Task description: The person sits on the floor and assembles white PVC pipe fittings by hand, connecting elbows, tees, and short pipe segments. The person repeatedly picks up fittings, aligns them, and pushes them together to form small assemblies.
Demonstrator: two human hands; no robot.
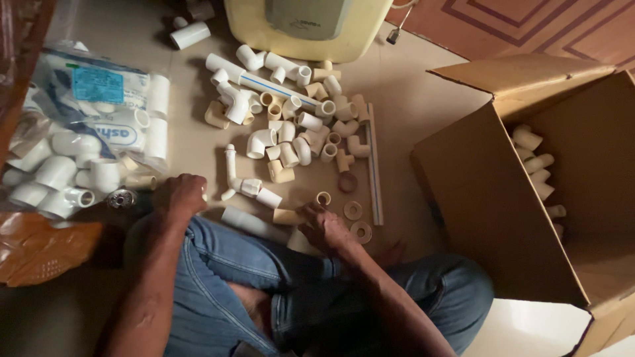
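Left hand (180, 196) clenched beside the fitting pile (291, 125); contents hidden. Right hand (324, 227) grasps a beige coupling (286, 216) below the pile, fingertips obscured.

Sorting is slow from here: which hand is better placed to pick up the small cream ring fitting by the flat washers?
Right. The right hand lies just below the cream ring fitting, beside the washers. The left hand sits farther off, near the plastic bag.
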